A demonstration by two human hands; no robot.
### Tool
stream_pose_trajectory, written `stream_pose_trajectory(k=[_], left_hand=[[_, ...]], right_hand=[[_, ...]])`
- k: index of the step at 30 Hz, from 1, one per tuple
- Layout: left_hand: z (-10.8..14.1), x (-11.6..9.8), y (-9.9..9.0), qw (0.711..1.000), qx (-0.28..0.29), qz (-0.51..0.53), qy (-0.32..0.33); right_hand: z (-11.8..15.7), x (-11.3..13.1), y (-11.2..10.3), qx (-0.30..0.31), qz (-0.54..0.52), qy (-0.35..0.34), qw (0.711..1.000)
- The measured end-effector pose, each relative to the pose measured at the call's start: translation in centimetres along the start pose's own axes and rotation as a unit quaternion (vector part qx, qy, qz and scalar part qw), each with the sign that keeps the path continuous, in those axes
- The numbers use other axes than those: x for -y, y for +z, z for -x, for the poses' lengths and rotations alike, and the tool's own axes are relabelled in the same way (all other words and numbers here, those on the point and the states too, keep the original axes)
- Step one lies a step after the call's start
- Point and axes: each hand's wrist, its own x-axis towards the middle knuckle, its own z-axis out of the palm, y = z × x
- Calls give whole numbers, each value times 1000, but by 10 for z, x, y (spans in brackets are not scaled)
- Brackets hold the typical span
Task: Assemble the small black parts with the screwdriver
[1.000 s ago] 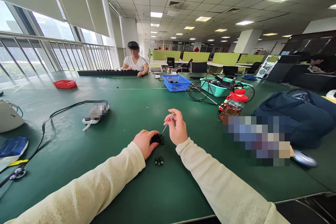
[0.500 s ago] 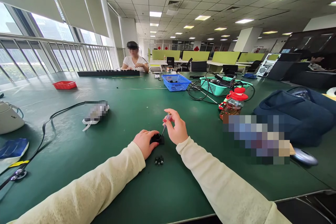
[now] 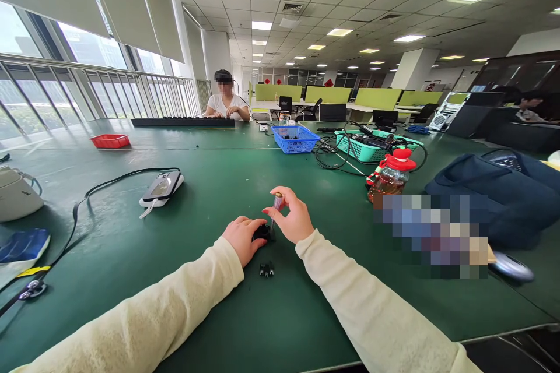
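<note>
On the green table (image 3: 210,186), my left hand (image 3: 243,238) grips a small black part (image 3: 261,233) between thumb and fingers, holding it against the surface. My right hand (image 3: 292,215) pinches the clear handle of a screwdriver (image 3: 277,201). The screwdriver stands nearly upright, its lower end at the right side of the black part; the tip itself is too small to make out. Another small black piece (image 3: 266,270) lies on the table just in front of my left hand, touched by neither hand.
A phone (image 3: 161,185) with a cable lies left. Farther back are a red tray (image 3: 110,141), a blue basket (image 3: 294,140) and a green basket (image 3: 361,148) with cables. A red-lidded jar (image 3: 389,178) and dark blue bag (image 3: 490,192) stand right. A person sits across the table.
The screwdriver has gone from leaning to nearly upright, and the fingers of my right hand have shifted around its handle. My left hand keeps its grip. The whole view has moved slightly.
</note>
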Motion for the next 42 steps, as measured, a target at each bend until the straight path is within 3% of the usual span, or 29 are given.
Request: stream_pose_trajectory(k=[7, 13, 18, 22, 29, 35, 39, 42], left_hand=[[0, -1, 0, 1000, 7, -15, 21], [0, 2, 4, 999, -7, -3, 31], [-1, 3, 7, 999, -14, -12, 28], [-1, 4, 8, 999, -19, -13, 27], [-1, 4, 8, 999, -17, -5, 34], [-1, 5, 10, 998, -31, 6, 47], [0, 7, 14, 997, -59, 12, 56], [1, 6, 12, 995, -74, 7, 72]], right_hand=[[2, 2, -4, 23, 28, -11, 999], [7, 6, -6, -70, -19, -91, 993], [7, 6, 1, 7, -23, -131, 991], [7, 4, 3, 40, -28, -126, 991], [11, 5, -1, 10, -34, -127, 991], [8, 4, 4, 76, -25, -97, 992], [6, 5, 5, 65, -23, -48, 996], [7, 7, 2, 19, -16, -49, 998]])
